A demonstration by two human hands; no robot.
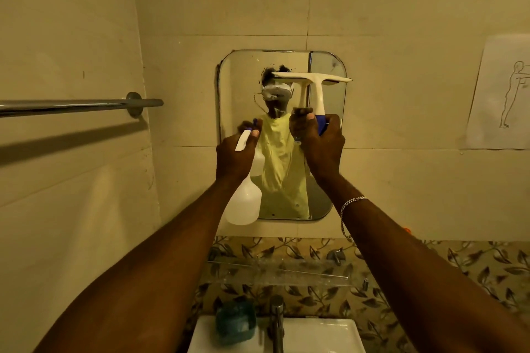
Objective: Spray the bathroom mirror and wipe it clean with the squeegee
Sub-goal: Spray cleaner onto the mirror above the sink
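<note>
The rounded bathroom mirror (pixel 238 89) hangs on the tiled wall straight ahead, with a person's reflection in it. My right hand (pixel 321 149) grips the blue handle of a white squeegee (pixel 317 86), whose blade lies level against the upper part of the glass. My left hand (pixel 233 159) holds a white spray bottle (pixel 243 203) by its neck in front of the mirror's lower left. The bottle's nozzle points toward the glass.
A chrome towel bar (pixel 71 106) sticks out from the left wall. Below the mirror are a glass shelf (pixel 275 269), a tap (pixel 276 321), a white sink (pixel 324 335) and a teal object (pixel 236 321). A paper sheet with a figure drawing (pixel 502 92) hangs at the right.
</note>
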